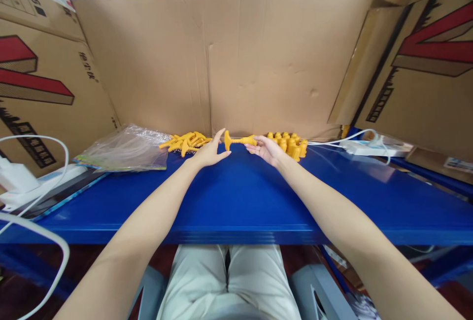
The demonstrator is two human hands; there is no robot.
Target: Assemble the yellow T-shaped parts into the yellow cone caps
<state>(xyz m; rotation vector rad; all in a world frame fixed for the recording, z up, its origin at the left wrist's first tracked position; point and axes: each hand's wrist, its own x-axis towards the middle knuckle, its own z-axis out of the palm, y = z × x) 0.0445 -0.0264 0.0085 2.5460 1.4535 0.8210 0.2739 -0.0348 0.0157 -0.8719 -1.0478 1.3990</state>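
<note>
A yellow plastic T-handled screw lies sideways in the air above the blue table, its crossbar to the left and its ridged shaft to the right. My right hand grips the right end, where the fingers partly hide a wider yellow part. My left hand is open, thumb and forefinger spread on either side of the crossbar without visibly closing on it. Behind my left hand is a pile of yellow T-shaped pieces. Several upright yellow knobbed pieces stand together just right of my right hand.
Clear plastic bags lie at the left of the blue table. A cardboard panel closes off the back, with large boxes at both sides. White power strips with cables sit at the left and right.
</note>
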